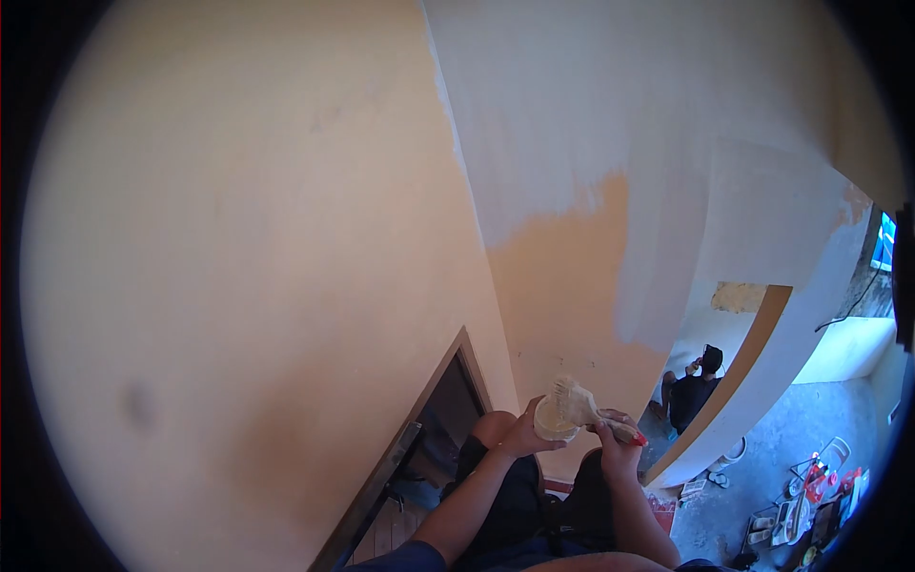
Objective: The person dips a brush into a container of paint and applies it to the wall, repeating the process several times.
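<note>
My left hand is wrapped round a small round tub with pale paint in it. In my right hand is a wide paintbrush, gripped by its red-ended handle. The pale, paint-coated bristles point up and to the left, over the tub's rim. Both hands are in front of my bent knees, low in the view. Ahead of me, the wall has a light coat over its upper part and along the right, around a patch of peach-orange colour.
A plain cream wall rises on the left, above a dark door frame. Through an opening at right, a person in dark clothes is visible. Far below, several tools and a folding chair stand on the grey floor.
</note>
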Available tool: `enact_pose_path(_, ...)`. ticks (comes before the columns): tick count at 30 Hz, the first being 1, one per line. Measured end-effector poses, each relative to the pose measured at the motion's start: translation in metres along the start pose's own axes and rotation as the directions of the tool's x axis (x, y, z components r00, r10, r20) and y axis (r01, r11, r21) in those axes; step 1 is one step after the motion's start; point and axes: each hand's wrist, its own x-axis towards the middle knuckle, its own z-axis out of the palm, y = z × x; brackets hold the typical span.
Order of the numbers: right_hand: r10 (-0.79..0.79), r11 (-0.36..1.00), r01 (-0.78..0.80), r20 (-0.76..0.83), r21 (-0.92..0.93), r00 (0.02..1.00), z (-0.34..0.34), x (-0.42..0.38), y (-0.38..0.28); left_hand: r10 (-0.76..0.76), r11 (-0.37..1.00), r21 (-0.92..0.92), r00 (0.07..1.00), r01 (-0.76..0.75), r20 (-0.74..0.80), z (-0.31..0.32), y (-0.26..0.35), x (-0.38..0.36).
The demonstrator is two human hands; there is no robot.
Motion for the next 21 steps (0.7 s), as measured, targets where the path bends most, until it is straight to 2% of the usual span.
enact_pose_path(2,-0.029,0.999,0.03,-0.049,0.023,0.998,0.004,-0.004,0.0,-0.006,1.0,0.022,1.0,0.006,0.013,0.0,-0.002,-0.001)
enact_pose_path(4,-0.055,0.997,0.059,-0.098,0.047,0.994,0.004,-0.004,0.0,0.02,0.998,-0.053,1.0,-0.021,-0.019,0.0,-0.004,-0.001)
enact_pose_path(7,0.011,1.0,-0.011,-0.039,-0.014,0.999,0.002,-0.003,0.001,0.011,1.0,-0.026,1.0,-0.012,-0.009,-0.001,-0.004,-0.002)
enact_pose_path(9,-0.048,0.997,0.053,-0.113,0.047,0.992,0.006,-0.006,0.002,0.031,0.998,-0.056,0.999,-0.032,-0.015,-0.002,-0.011,0.0)
enact_pose_path(10,-0.03,0.999,0.035,-0.111,0.041,0.993,0.005,-0.005,0.0,0.053,0.995,-0.082,0.998,-0.055,-0.023,-0.001,-0.013,0.0)
enact_pose_path(12,-0.015,0.994,0.015,-0.001,-0.108,1.0,-0.001,-0.002,-0.003,0.012,0.997,-0.079,1.0,-0.014,-0.023,0.0,-0.007,-0.001)
enact_pose_path(14,0.004,0.995,-0.009,-0.05,-0.103,0.999,0.004,-0.005,-0.001,-0.024,0.996,-0.084,1.0,0.023,-0.013,-0.001,-0.009,-0.003)
enact_pose_path(16,-0.022,1.0,0.02,-0.073,-0.019,0.997,0.006,-0.004,-0.001,0.035,0.995,-0.097,0.999,-0.037,-0.025,-0.001,-0.008,0.0)
enact_pose_path(18,0.011,0.998,-0.014,-0.06,-0.055,0.998,0.004,-0.005,-0.006,0.017,0.995,-0.098,1.0,-0.019,-0.018,-0.001,-0.007,-0.002)
enact_pose_path(21,-0.002,1.0,0.001,-0.062,-0.014,0.998,0.003,-0.006,0.004,0.018,0.992,-0.127,0.999,-0.021,-0.029,-0.002,-0.005,0.0)
